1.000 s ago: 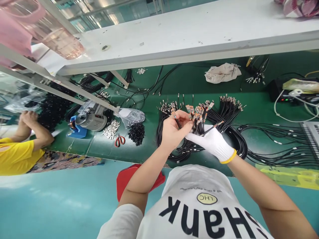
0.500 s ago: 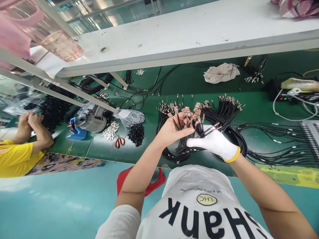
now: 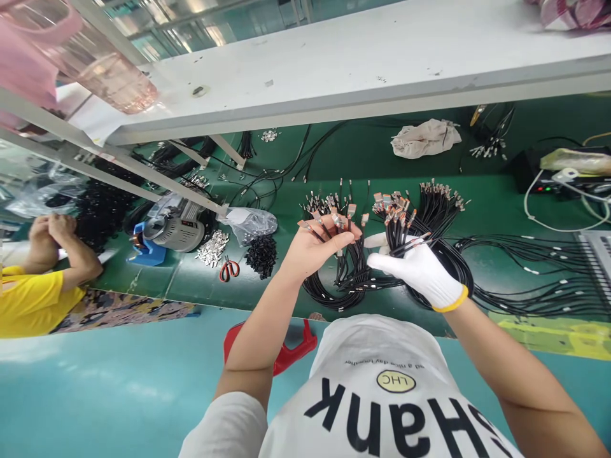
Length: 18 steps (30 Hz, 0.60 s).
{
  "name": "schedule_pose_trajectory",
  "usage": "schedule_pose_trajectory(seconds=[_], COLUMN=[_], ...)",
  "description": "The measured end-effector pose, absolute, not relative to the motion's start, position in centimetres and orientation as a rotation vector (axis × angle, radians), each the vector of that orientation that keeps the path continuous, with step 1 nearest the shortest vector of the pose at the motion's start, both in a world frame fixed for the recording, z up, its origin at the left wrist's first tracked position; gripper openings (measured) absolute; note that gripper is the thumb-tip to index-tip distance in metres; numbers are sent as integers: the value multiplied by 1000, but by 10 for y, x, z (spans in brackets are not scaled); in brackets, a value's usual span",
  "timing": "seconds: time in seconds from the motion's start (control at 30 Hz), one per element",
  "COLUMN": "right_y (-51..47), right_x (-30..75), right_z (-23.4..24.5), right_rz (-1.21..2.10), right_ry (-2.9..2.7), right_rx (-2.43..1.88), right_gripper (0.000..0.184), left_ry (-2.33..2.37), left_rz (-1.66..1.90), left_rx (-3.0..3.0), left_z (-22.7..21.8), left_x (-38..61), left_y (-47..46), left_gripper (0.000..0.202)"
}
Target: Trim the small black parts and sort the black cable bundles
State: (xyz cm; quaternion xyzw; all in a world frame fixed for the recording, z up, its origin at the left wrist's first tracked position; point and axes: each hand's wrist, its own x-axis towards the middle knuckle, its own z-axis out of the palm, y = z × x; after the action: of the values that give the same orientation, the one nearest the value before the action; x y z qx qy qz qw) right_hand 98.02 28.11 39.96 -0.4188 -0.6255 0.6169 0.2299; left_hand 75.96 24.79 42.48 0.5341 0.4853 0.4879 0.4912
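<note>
My bare left hand [image 3: 312,252] is closed around several black cables [image 3: 323,227], whose silver-and-orange connector ends fan out above the fingers. A white glove with a yellow cuff covers my right hand [image 3: 420,272], which grips a thicker bunch of black cables [image 3: 395,236] with the same kind of ends pointing up and away. A gap separates the two bunches. Beneath my left hand lies a coiled cable bundle [image 3: 356,273] on the green bench. Beyond my right hand, another bundle of cables [image 3: 432,207] lies with its metal ends spread. The glove's inner fingers are partly hidden by the cables.
On the bench to the left are red-handled pliers [image 3: 230,270], black small parts [image 3: 261,256], silver pieces [image 3: 212,249], a plastic bag [image 3: 251,225] and a grey machine [image 3: 174,230]. A white shelf [image 3: 305,76] spans overhead. A co-worker in a yellow sleeve [image 3: 41,299] sits at left.
My hands have moved apart. The left has shifted left with several cables, the right slightly right with its bunch, so the connector ends that were clustered together now form two groups.
</note>
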Motion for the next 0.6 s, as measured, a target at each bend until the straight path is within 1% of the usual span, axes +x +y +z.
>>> schedule_pose_trajectory(seconds=[0.1,0.17,0.33,0.4,0.47,0.6], right_y=[279,278,277,277,277,276], right_x=[975,972,968,967,966,967], right_z=[400,401,400,398,397,395], right_rz=[1711,1725,1756,1731,1709,1715], right_ry=[-1680,-1653,-1656,-1679,-1701,-1721], right_rx=[-1138,-1122,-1104,-1099,-1092,-1075], right_gripper=[37,35,31,29,27,28], left_ry=[1300,1334,1207,1144,1111,1098], left_rz=[1242,1266,1285,1230,1166,1103], left_rx=[1313,1312,1200,1164,1153,1223], left_z=[425,425,421,417,413,412], left_x=[764,769,775,772,770,768], left_y=[246,245,246,249,251,252], left_gripper=[27,31,58,64,62,38])
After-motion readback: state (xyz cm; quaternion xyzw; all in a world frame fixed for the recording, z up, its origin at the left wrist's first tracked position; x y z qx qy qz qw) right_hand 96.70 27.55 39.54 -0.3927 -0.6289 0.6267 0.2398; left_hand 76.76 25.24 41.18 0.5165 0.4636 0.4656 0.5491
